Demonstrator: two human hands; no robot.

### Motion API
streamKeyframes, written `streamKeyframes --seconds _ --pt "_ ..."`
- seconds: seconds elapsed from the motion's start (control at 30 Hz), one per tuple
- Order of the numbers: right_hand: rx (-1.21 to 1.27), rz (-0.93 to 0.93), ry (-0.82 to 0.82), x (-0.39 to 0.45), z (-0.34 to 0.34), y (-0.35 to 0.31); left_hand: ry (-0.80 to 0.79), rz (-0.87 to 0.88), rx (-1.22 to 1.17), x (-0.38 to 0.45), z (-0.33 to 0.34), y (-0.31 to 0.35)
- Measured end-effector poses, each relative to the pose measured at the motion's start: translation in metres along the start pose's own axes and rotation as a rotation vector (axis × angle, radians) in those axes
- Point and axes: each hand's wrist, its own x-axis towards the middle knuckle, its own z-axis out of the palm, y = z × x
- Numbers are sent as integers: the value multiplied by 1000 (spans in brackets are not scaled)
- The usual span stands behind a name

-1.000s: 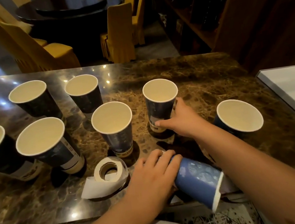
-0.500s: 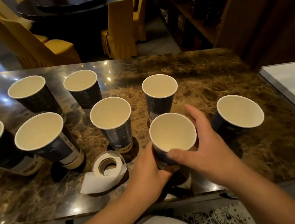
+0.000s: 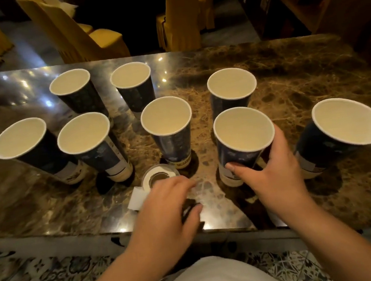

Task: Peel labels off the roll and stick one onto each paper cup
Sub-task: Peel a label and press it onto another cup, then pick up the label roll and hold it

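The dark blue paper cup (image 3: 240, 147) stands upright near the marble table's (image 3: 315, 88) near edge, mouth up, long axis vertical; the right hand (image 3: 277, 172) curls round its lower wall, thumb in front; the left hand (image 3: 166, 212), blurred, hangs with fingers loosely spread just right of the white label roll (image 3: 159, 178), holding nothing.

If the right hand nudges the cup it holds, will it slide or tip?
Likely tip. The cup is tall, with a base narrower than its rim, and looks empty, so probably light. The right hand grips it low, which should steady it. The marble table looks glossy, so a low push might slide it instead.
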Motion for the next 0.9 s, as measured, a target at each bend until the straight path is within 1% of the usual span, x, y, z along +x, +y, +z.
streamKeyframes --seconds 0.07,0.13,0.2,0.27,0.37,0.43,0.5,0.53,0.57,0.6,0.67,0.73,0.77,0.8,0.9 --pt "16 -5 8 -2 2 4 75 -50 137 -4 -1 -17" --pt "48 10 15 -3 2 8 54 -133 258 -3 -2 -26" --pt "84 28 16 -2 4 12 20 -176 336 1 -4 -30" --pt "88 38 15 -1 5 14 -19 -183 400 5 -3 -33" --pt "66 50 16 -1 6 11 -52 -147 471 10 0 -39" --pt "73 89 66 -10 5 9 -64 -133 474 13 1 -44" --pt "58 110 184 -33 5 10 -76 -143 433 14 -1 -48" --pt "24 84 218 -49 7 11 -89 -162 388 15 -3 -49" --pt "-24 58 208 -64 11 12 -92 -190 315 15 -5 -50" --pt "-67 44 146 -77 16 11 -90 -235 214 14 -9 -50" --pt "-98 62 -81 -89 28 6 -89 -329 -64 11 -19 -50" --pt "-84 82 -324 -88 42 1 -79 -407 -405 7 -29 -49" --pt "-70 103 -393 -85 49 -1 -82 -440 -554 4 -33 -48" --pt "-37 135 -418 -82 56 -4 -93 -458 -660 2 -36 -48" --pt "125 254 -412 -74 76 -17 -147 -472 -845 -6 -40 -51"
